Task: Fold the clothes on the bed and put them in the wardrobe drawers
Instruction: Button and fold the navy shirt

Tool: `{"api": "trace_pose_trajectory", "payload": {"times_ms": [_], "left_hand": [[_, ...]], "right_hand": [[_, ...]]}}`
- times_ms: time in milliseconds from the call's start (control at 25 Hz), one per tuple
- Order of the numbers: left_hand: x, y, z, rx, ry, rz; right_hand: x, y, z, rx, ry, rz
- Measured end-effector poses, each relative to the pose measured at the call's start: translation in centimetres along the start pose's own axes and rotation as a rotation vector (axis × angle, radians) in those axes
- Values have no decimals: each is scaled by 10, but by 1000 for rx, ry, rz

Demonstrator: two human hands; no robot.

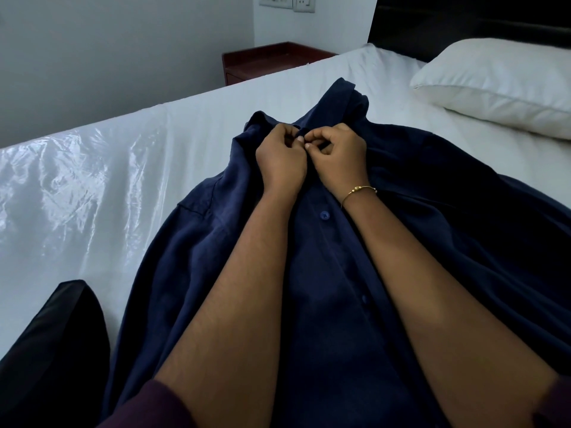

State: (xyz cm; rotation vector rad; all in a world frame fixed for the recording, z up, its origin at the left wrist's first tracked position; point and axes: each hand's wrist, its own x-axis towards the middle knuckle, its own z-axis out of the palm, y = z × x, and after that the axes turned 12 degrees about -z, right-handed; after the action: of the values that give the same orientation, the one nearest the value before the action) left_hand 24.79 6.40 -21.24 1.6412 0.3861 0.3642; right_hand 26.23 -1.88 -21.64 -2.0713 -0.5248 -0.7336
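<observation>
A navy shirt [324, 273] lies spread front-up on the bed [185, 125]; the left hand [279, 156] and right hand [338, 154], fingers [310, 143] curled, pinch its placket just below the collar.

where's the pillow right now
In the head view the white pillow lies at the upper right on the bed, against the dark headboard, just beyond the navy shirt and apart from it.
</observation>
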Motion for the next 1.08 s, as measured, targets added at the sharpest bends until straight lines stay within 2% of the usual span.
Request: {"api": "trace_pose_trajectory", "payload": {"times_ms": [120, 280, 520, 680, 920, 1080], "left_hand": [[2, -1, 0, 29, 51, -10], [6, -1, -3, -79, -60, -144], [5, 2, -7, -145, -147, -223], [1, 3, -8, -229, -184, -248], [3, -2, -4, -155, -93, -148], [0, -2, -4, -233, -53, -89]], "right_hand": [[-1, 2, 2, -44, -46, -48], [-3, 5, 5, -134, -117, -95], [-4, 4, 7, -201, -39, -262], [-4, 6, 9, -75, 45, -223], [-2, 5, 7, -21, 100, -176], [-1, 6, 6, -26, 117, -190]]}}
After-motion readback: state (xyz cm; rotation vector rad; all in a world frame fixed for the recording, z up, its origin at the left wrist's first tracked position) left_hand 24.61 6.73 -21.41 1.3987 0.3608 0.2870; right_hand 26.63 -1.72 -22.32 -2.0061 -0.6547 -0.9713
